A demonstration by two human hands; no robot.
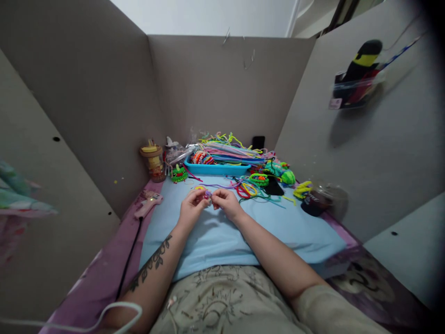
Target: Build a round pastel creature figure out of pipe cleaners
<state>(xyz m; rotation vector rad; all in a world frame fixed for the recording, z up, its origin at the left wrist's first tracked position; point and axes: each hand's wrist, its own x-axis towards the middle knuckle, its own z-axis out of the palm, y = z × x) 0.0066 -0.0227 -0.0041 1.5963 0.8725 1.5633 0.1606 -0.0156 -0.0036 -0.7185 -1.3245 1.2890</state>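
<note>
Over the middle of the blue cloth (278,232), both hands meet around a small purple and pink pipe cleaner piece (207,193). My left hand (193,205) is closed, pinching it between thumb and fingers. My right hand (226,203) is also closed, its fingertips pressed at the right side of the piece. Fingers cover much of it, so its full shape cannot be made out. Just behind the hands lie loose pipe cleaners (246,190) in red, yellow, purple and green.
A blue tray (219,170) heaped with coloured pipe cleaners stands at the back. A green fuzzy figure (179,174) and a jar (153,162) are left of it. A pink glue gun (149,204) with a black cord lies left; a black phone (274,186) and dark cup (315,202) sit right.
</note>
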